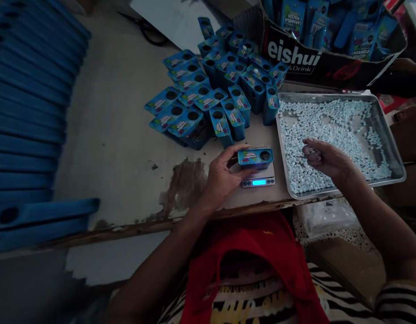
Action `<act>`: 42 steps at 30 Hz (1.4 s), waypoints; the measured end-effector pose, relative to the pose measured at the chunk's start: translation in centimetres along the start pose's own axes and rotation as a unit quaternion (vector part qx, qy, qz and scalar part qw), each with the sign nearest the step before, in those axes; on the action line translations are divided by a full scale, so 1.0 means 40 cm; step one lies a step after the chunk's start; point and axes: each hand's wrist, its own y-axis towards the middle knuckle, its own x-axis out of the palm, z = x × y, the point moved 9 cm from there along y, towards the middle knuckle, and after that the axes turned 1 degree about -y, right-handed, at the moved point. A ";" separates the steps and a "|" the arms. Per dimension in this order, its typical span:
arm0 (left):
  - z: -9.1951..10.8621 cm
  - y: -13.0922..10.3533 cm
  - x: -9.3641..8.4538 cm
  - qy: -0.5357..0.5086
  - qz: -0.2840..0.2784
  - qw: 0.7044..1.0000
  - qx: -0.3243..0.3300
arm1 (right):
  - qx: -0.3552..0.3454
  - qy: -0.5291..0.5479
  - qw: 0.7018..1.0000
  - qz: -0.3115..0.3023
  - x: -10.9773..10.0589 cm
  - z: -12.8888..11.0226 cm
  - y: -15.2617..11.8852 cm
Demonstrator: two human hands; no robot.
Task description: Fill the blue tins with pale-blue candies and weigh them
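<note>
Using the scale (258,182) as the clock's centre, I see upright blue packs (232,112) crowding the table (116,135) at eleven, the nearest just beyond it. A black carton (346,74) filled with similar packs stands at one to two; scissors (142,26) lie at ten to eleven, and a blue pile (25,112) runs along nine to ten. At three, a metal tray (315,192) of pale blue pellets (295,166) sits just beside the scale.

I count one scale, one tray, one carton, one pair of scissors; the standing packs overlap but number over twenty, and the pellets are beyond counting.

One blue box (253,156) is over the scale, at two o'clock from my left hand (224,173), which pinches its end between thumb and fingers. My right hand (329,162) hangs above the tray at three, fingers loosely curled; whether pellets are in it, I cannot tell.
</note>
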 end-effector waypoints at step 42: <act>0.046 -0.033 -0.043 0.067 0.035 0.997 0.005 | -0.100 -0.129 0.986 -0.025 0.197 -0.098 -0.044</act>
